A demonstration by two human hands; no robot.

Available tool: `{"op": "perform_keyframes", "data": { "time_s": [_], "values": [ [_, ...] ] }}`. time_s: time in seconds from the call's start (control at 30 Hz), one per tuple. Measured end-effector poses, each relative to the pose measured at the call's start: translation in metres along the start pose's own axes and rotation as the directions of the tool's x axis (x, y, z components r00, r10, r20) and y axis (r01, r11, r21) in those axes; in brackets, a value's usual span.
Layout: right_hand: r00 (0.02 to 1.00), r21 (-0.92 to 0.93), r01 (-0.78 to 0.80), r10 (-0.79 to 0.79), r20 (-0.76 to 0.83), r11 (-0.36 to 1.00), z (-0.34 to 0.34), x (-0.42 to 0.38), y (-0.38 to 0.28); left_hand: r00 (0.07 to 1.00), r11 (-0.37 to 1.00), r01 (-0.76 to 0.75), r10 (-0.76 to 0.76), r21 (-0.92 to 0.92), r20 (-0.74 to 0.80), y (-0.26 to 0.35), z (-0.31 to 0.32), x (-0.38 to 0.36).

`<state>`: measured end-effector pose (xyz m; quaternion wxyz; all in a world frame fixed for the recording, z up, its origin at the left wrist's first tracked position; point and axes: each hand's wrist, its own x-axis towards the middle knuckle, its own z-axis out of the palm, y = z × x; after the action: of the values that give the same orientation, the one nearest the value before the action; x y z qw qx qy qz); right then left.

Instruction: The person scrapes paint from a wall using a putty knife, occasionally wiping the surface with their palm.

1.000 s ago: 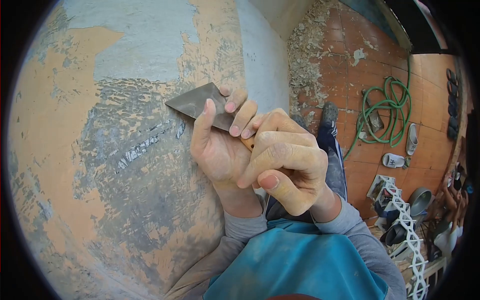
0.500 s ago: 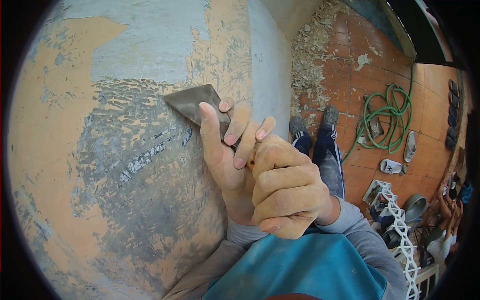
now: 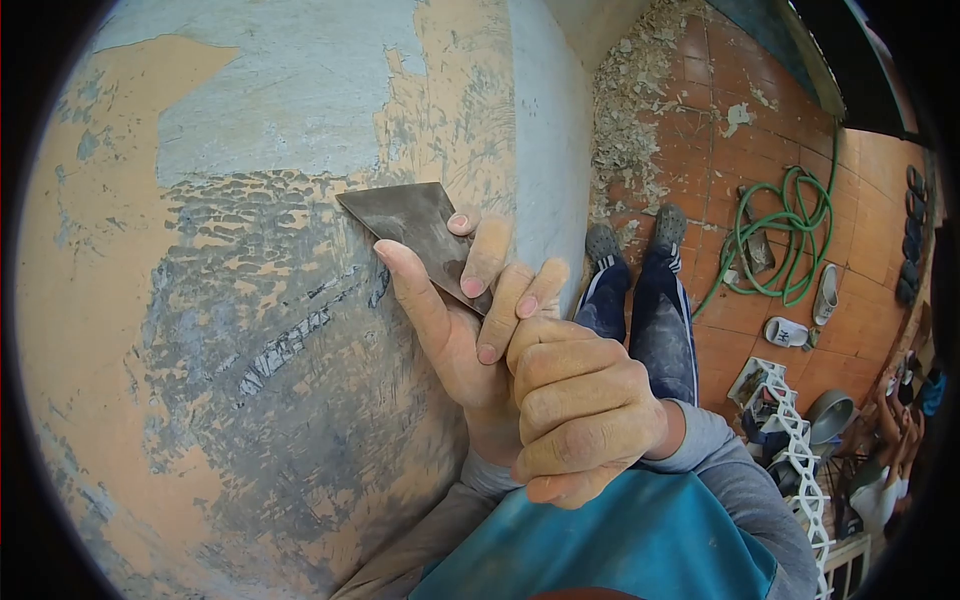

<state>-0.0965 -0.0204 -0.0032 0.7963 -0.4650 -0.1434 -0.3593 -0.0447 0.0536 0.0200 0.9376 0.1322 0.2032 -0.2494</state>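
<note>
A scraper with a flat grey metal blade [image 3: 410,220] is in front of the scraped wall [image 3: 270,390]. My left hand [image 3: 455,335] has its palm towards me, its thumb beside the blade's lower edge and its fingertips curled over the blade's right part. Closed into a fist, my right hand [image 3: 580,410] is just to the lower right, on the scraper's handle end. The handle itself is hidden by the fingers. Both hands are dusty. Grey patches and peach-coloured coating show on the wall around the blade.
Paint flakes [image 3: 635,120] lie on the red tiled floor [image 3: 700,185] along the wall. A green hose [image 3: 740,235] is coiled there near white slippers [image 3: 785,332]. My feet [image 3: 670,228] are beside the wall. White lattice [image 3: 795,440], a metal bowl [image 3: 830,415] and a person [image 3: 885,470] are at the right.
My left thumb has moved down and left off the blade's face, so more of the blade shows. My right fist is slightly lower. The view has shifted a little.
</note>
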Motion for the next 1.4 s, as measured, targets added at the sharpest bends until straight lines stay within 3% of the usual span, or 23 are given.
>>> {"op": "perform_keyframes", "data": {
  "time_s": [0.03,0.13,0.27,0.43,0.63,0.73,0.77,0.9,1.03,1.07,1.13,1.23,1.33,1.4],
  "values": [
    [1.0,-0.002,-0.004,0.004,-0.012,1.0,0.002,0.001,0.0,1.0,1.0,0.002,-0.002,0.001,-0.008,0.0,0.001,0.0],
    [0.997,-0.031,-0.026,0.023,-0.076,0.999,0.012,0.001,0.0,0.967,0.981,0.137,-0.103,-0.136,0.231,0.008,-0.01,0.006],
    [0.995,-0.057,-0.05,0.045,-0.086,0.997,0.013,0.01,-0.005,0.999,1.0,0.027,-0.028,-0.013,-0.042,0.002,0.007,0.003],
    [0.987,-0.027,-0.105,0.101,-0.123,0.994,0.011,0.007,-0.003,0.988,0.993,-0.038,0.054,0.115,-0.142,0.002,0.008,0.001],
    [0.979,0.03,-0.138,0.141,-0.145,0.99,0.01,0.007,-0.006,0.983,0.96,-0.067,0.111,0.27,-0.148,-0.004,0.016,0.008],
    [0.984,0.028,-0.132,0.134,-0.114,0.991,0.005,0.015,-0.003,0.994,0.989,-0.061,0.073,0.136,-0.08,0.003,0.007,0.006],
    [0.984,0.02,-0.133,0.134,-0.118,0.991,0.002,0.018,-0.004,0.98,0.989,-0.108,0.123,0.104,-0.157,-0.008,0.018,0.008],
    [0.976,0.035,-0.159,0.162,-0.146,0.987,-0.001,0.007,-0.011,0.981,0.959,-0.12,0.155,0.258,-0.119,-0.018,0.01,0.005],
    [0.975,0.001,-0.137,0.135,-0.174,0.991,0.004,0.016,-0.006,0.982,0.981,-0.108,0.13,0.158,-0.136,-0.01,0.016,0.012],
    [0.981,-0.018,-0.094,0.09,-0.172,0.995,0.001,0.018,-0.004,0.978,0.974,-0.117,0.147,0.193,-0.151,-0.013,0.014,0.012],
    [0.97,0.031,-0.159,0.162,-0.179,0.987,0.003,0.007,-0.01,0.965,0.954,-0.122,0.179,0.275,-0.192,-0.017,0.015,0.009],
    [0.987,0.038,-0.111,0.115,-0.112,0.993,0.002,0.013,-0.005,0.995,0.965,-0.097,0.098,0.245,0.008,-0.001,0.007,0.005],
    [0.976,0.049,-0.141,0.147,-0.16,0.989,-0.003,0.014,-0.005,0.99,0.98,-0.122,0.131,0.156,-0.045,-0.015,0.014,0.017],
    [0.97,0.033,-0.165,0.169,-0.174,0.986,0.0,0.007,-0.008,0.987,0.971,-0.126,0.144,0.204,-0.077,-0.014,0.009,0.01]
  ]
}}
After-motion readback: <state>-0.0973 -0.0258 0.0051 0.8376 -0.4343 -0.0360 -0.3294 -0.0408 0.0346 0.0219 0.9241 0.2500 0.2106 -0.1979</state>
